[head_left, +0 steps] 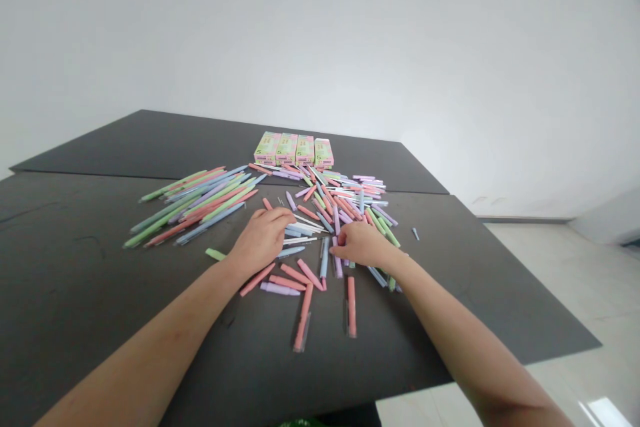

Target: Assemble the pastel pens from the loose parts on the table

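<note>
My left hand [263,235] rests among loose pen parts. Its fingers are curled together over white refills [304,240] and light blue barrels [295,231], and what is under the fingertips is hidden. My right hand [364,244] is closed in a pinch at a purple pen barrel [337,260] at the middle of the pile. Next to it lies a light blue pen barrel with a clear clip [325,257]. Closer to me are several coral pen barrels [303,320], a second coral barrel with a clip [351,307] and a lilac piece [280,289].
Assembled-looking pens [200,203] in green, coral, blue and purple lie in a heap at the left. Several small boxes [295,149] stand behind a scattered pile of pen parts [345,193]. A small blue piece [415,233] lies apart on the dark table [90,293].
</note>
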Available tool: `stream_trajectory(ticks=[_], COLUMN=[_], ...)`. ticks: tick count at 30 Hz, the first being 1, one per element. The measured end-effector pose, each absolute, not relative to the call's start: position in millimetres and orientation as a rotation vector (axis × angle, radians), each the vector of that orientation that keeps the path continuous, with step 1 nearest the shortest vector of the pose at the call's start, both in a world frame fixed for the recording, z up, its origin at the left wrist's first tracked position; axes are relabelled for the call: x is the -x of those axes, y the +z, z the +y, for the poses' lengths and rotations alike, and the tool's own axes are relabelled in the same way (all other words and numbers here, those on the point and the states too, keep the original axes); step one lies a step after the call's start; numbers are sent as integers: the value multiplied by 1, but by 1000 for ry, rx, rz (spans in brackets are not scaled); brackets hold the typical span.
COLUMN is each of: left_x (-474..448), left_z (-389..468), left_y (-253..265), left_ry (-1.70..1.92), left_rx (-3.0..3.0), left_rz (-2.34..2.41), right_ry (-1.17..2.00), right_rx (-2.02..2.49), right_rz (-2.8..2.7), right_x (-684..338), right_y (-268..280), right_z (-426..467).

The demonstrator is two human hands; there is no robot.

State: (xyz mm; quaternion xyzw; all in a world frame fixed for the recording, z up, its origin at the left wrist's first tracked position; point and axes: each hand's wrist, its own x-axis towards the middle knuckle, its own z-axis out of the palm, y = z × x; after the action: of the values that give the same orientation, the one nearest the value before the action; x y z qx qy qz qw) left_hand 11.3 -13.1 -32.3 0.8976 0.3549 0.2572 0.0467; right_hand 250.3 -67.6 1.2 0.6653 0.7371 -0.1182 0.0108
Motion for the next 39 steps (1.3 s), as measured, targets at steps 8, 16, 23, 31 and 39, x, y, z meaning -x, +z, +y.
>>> stream_trajectory(ticks=[8, 16, 23, 31, 39], left_x=[-26, -45, -46, -41, -37], left_z=[-29, -48, -50, -51, -43], left_y=[-24, -20, -13, -2, -6], left_ry=[915, 979, 1045, 1077, 1194], left_rx=[-2400, -1938, -1999, -1748, -1614], left_rz=[878, 681, 701, 876, 955], right_ry=[-902, -1887, -1840, -1351, -1518], right_rx=[-2225, -1891, -1877, -1829, -1666], right_rz=[2567, 2827, 2888, 2901, 2803], right_x=[-245, -241, -236, -242, -239], right_y=[-1, 4, -1, 0, 0], right_z=[-70, -77, -80, -76, -79])
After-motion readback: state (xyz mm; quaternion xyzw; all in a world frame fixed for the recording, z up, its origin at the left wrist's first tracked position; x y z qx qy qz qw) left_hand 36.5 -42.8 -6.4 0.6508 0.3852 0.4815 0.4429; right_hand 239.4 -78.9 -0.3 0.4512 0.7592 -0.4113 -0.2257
